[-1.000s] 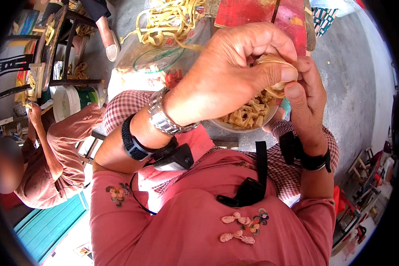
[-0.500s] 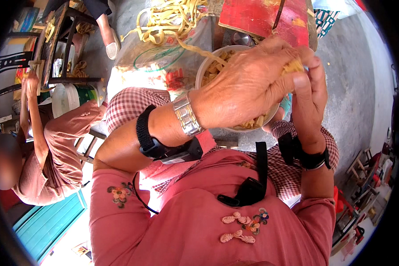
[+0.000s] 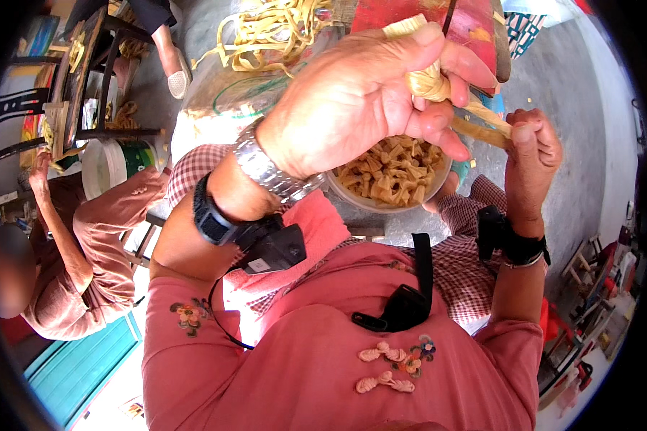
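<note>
My left hand (image 3: 366,104) is raised above a white bowl, palm turned up, its fingers curled round a flat, yellowish-tan strip (image 3: 430,83) that is looped about the fingers. The strip runs on, taut, to my right hand (image 3: 530,165), which pinches its lower end between thumb and fingers. Below the hands, the bowl (image 3: 345,200) holds many small knotted tan pieces (image 3: 392,176). A heap of long, loose strips (image 3: 273,32) lies on a plastic sheet beyond my left hand.
Past my hands is a red board (image 3: 474,54) with a dark upright blade or rod on it. A person (image 3: 97,244) sits at the left beside a pale bucket (image 3: 104,165), handling similar strips. Wooden stools (image 3: 589,287) stand at the far right.
My hands have drawn apart, the right one moving right and down and the strip stretching between them. My left hand has turned palm up. More of the bowl's pieces show.
</note>
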`<state>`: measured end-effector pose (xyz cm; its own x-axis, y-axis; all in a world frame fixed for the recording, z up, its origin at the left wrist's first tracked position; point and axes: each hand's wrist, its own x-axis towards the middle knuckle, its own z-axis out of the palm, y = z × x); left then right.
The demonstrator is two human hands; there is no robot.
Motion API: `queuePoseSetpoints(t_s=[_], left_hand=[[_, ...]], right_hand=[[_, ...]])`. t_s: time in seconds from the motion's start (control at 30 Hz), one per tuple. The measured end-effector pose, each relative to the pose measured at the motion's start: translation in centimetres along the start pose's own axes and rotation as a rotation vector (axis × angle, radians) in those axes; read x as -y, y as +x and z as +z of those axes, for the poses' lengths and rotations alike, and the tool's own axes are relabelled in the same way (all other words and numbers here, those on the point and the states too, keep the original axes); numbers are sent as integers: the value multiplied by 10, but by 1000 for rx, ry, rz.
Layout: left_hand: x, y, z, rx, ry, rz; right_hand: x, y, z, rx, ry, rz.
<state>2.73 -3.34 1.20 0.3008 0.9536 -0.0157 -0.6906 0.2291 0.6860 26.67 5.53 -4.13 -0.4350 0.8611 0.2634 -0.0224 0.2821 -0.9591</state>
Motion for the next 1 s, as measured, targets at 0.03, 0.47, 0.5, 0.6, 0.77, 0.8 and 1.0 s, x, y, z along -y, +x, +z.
queuePoseSetpoints(t_s=[0.03, 0.47, 0.5, 0.6, 0.77, 0.8, 1.0], left_hand=[[-3, -1, 2, -27, 56, 4], [27, 7, -16, -399, 721, 118], [29, 8, -17, -387, 757, 126], [29, 10, -17, -351, 810, 145], [9, 8, -13, -343, 575, 76], [4, 7, -12, -336, 548, 130], [-10, 25, -21, -305, 407, 224]], right_hand=[[-2, -1, 3, 17, -13, 11], [6, -2, 36, 321, -27, 355], [6, -3, 41, 325, -18, 321], [15, 0, 48, 388, 25, 369], [27, 6, 37, 351, -125, 131], [27, 9, 36, 354, -138, 94], [44, 39, 31, 244, -386, -105]])
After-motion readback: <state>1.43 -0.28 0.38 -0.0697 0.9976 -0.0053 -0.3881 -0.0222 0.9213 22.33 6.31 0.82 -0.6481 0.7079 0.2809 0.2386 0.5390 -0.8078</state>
